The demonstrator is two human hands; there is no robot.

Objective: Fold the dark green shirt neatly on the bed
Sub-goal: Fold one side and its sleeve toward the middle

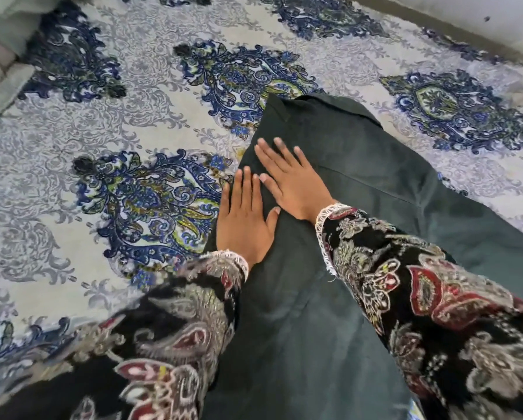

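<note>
The dark green shirt (360,165) lies spread on the bed, running from the upper middle down to the bottom edge of the head view. My left hand (243,216) presses flat on its left edge, fingers straight and together. My right hand (293,177) lies flat on the cloth just to the right and a little farther away, fingers spread. The two hands nearly touch at the thumb. Both of my sleeves are black with a red and grey paisley pattern and lace cuffs, and they hide part of the shirt's lower half.
The bed sheet (117,131) is pale grey with large blue floral medallions and spreads wide to the left and beyond the shirt. A grey pillow or folded cover (2,65) sits at the upper left corner. A wall (481,13) bounds the bed at the upper right.
</note>
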